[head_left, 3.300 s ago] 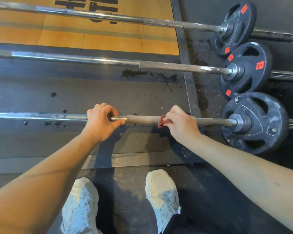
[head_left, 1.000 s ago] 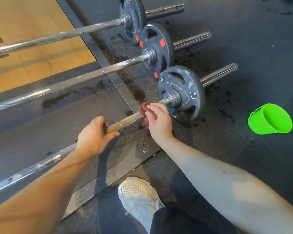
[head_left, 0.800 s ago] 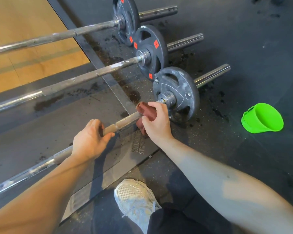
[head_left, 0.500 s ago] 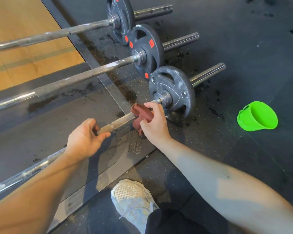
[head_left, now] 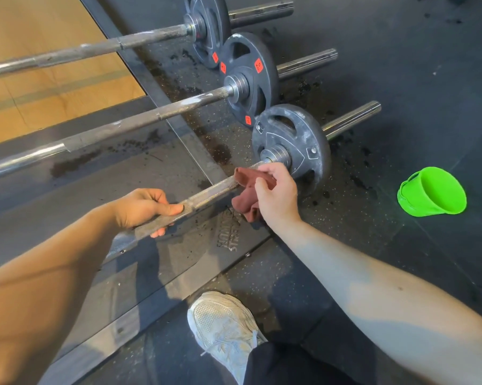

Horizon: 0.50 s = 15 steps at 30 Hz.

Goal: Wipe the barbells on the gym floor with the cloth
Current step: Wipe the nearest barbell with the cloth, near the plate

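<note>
Grip, right: right grip (head_left: 276,195) has its fingers curled round the cloth (head_left: 246,190) and pinches it onto the near bar (head_left: 212,191).
Grip, left: left grip (head_left: 142,209) is wrapped round the same bar, thumb laid along the knurl, one fingertip showing beneath.
Cloth: dark red and bunched, draped over the shaft with a fold hanging under it. It sits just beside the collar of the plate (head_left: 298,145), which is at 1 o'clock from the right grip.
Bar axis: runs from 8 o'clock to 2 o'clock across the view. The left grip is on the 8 o'clock side of the cloth, with bare knurled shaft between the two.
Working hand: the right grip has the cloth and looks to do the wiping; the left seems only to steady the bar.
Next stroke, as judged: the collar blocks travel toward 2 o'clock, so the cloth likely has to slide toward 8 o'clock, along the axis to the left grip.
Left to do, as judged: the sleeve (head_left: 350,120) past the plate, then the middle bar (head_left: 151,118) and far bar (head_left: 109,47), parallel at 11 o'clock.
Risk: the near bar may roll on its plate if the left grip loosens.
Around: a green bucket (head_left: 434,193) on the floor (head_left: 400,79) at 3 o'clock, well apart; a shoe (head_left: 223,329) at 6 o'clock.
</note>
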Each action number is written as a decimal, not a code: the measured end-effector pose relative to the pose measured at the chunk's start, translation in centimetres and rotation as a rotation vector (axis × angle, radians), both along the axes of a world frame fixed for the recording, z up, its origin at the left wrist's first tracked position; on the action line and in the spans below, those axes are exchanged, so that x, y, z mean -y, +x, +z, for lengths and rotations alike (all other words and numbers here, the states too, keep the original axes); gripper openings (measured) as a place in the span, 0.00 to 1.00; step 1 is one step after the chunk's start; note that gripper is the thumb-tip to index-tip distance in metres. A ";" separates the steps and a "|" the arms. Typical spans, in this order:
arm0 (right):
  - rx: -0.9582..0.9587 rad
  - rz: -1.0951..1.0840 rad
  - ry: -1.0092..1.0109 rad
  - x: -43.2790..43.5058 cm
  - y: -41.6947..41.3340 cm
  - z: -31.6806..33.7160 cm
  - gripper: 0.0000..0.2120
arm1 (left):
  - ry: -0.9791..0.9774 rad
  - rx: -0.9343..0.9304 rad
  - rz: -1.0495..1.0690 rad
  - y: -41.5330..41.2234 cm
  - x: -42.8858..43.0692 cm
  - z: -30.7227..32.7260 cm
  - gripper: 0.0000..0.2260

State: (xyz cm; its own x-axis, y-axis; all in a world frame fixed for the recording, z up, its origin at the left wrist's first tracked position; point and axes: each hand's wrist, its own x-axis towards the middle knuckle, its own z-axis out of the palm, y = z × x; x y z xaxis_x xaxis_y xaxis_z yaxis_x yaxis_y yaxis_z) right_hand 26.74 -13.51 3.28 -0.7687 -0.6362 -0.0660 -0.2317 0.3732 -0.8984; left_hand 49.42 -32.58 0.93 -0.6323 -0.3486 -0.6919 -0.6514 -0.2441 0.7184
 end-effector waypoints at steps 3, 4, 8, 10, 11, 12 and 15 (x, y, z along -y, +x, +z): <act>-0.044 0.048 0.087 0.9 -0.6 -0.7 0.09 | -0.086 -0.009 0.014 0.0 -0.9 0.4 0.25; -0.062 0.034 0.116 1.5 -0.8 -1.2 0.09 | -0.112 -0.009 0.015 0.1 -1.3 0.4 0.24; -0.230 -0.172 0.199 3.7 -1.1 -2.0 0.07 | -0.354 0.033 0.004 0.2 -2.4 0.2 0.20; -0.298 -0.199 0.178 4.2 -0.5 -2.4 0.06 | -0.651 0.093 -0.019 0.9 -2.9 0.2 0.18; -0.304 -0.202 0.161 4.2 -0.1 -2.8 0.05 | -0.739 0.095 -0.009 1.4 -3.3 0.2 0.17; -0.298 -0.197 0.145 4.2 0.6 -3.3 0.04 | -0.786 0.077 0.018 2.0 -3.7 0.2 0.15; -0.255 -0.179 0.078 3.6 2.3 -4.5 0.07 | -0.873 -0.015 0.098 3.4 -5.1 -0.6 0.10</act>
State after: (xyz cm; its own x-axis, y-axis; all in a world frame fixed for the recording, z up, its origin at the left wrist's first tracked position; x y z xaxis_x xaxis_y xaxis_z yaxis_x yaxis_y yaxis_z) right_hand 29.07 -17.16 -1.26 -0.8661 -0.4898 0.1000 -0.3700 0.4936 -0.7870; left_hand 52.86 -27.49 0.32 -0.5783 -0.8028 -0.1449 -0.6455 0.3417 0.6830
